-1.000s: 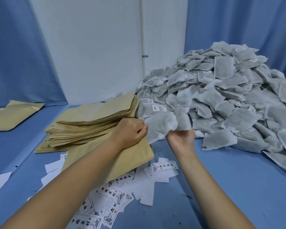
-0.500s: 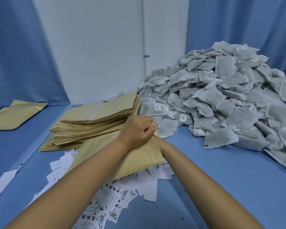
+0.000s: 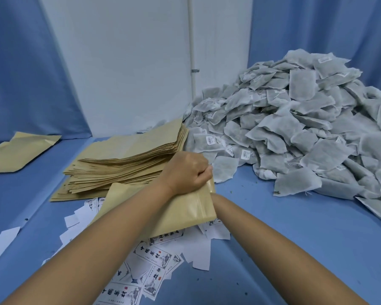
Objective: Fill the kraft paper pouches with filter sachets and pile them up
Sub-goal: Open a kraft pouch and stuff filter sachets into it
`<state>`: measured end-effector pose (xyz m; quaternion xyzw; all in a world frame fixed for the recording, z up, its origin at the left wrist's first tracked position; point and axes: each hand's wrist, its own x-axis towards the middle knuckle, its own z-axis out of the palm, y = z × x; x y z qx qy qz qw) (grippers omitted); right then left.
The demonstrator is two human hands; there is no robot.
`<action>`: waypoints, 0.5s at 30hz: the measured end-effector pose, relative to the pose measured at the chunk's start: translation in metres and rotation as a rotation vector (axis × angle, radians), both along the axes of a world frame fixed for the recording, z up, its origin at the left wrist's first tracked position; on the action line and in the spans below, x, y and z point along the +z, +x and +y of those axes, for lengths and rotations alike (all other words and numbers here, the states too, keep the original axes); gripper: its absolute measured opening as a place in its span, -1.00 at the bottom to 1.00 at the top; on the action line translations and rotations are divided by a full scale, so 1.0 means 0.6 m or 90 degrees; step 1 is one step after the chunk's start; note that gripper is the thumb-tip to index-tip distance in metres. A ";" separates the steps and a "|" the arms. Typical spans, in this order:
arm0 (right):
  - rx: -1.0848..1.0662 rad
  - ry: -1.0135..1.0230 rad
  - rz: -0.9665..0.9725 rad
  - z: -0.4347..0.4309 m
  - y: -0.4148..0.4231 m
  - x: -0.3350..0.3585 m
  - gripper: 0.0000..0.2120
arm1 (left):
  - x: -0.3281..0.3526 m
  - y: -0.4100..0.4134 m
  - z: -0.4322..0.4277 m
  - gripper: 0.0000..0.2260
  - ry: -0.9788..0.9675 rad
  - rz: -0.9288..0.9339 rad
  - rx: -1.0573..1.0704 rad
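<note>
Surface (image 3: 295,227): blue, and it keeps all our stock within reach.
Sachet heap (image 3: 295,133): piled on our right, so a refill is a short reach away.
Pouch stack (image 3: 128,155): empty and flat, just left of the heap, ready for the next pick.
Pouch (image 3: 180,212): tilted above the paper slips (image 3: 154,258), its mouth towards the heap.
Left hand (image 3: 188,170): curled round the mouth edge, which we judge holds it agape.
Right hand: hidden inside the pouch, so we cannot tell its grip.
</note>
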<state>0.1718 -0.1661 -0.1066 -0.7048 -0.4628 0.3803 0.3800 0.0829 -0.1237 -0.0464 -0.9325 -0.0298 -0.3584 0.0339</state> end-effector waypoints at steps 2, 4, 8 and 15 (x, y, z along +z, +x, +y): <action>0.036 -0.034 0.087 -0.004 -0.004 0.006 -0.68 | -0.010 -0.002 0.009 -0.56 0.005 0.035 0.040; -0.001 0.099 0.194 -0.001 0.015 0.003 -0.79 | -0.011 -0.015 0.027 -0.55 -0.001 0.029 0.088; -0.337 0.199 -0.159 0.021 0.112 -0.016 -0.71 | 0.006 -0.034 0.054 -0.59 0.010 0.019 0.084; -0.182 -0.035 -0.404 0.079 0.191 -0.040 -0.86 | 0.017 -0.030 0.081 -0.61 0.001 0.004 0.086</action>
